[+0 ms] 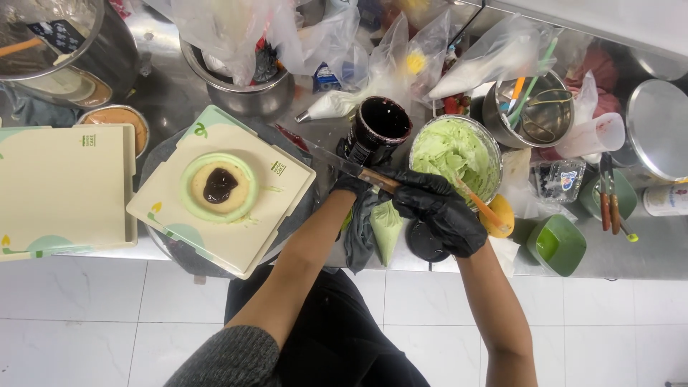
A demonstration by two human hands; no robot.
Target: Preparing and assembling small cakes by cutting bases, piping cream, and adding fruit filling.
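My left hand [352, 184], in a black glove, grips the lower part of a dark jar of purple-black jam [378, 127] that stands open on the steel counter. My right hand [438, 212], also gloved, holds a knife [342, 165] by its wooden handle, with the blade pointing up-left past the jar. A green-filled piping bag [387, 228] lies under both hands. To the left, a small round cake [218, 188] with a green cream ring and a dark jam centre sits on a square cream board [287, 179] atop a turntable [159, 161].
A glass bowl of green cream [453, 152] with an orange spatula [489, 212] is beside my right hand. More boards [64, 188] are stacked at left. Steel pots [527, 118], white piping bags [487, 61], a green bowl [559, 245] and a round metal lid [659, 129] crowd the counter.
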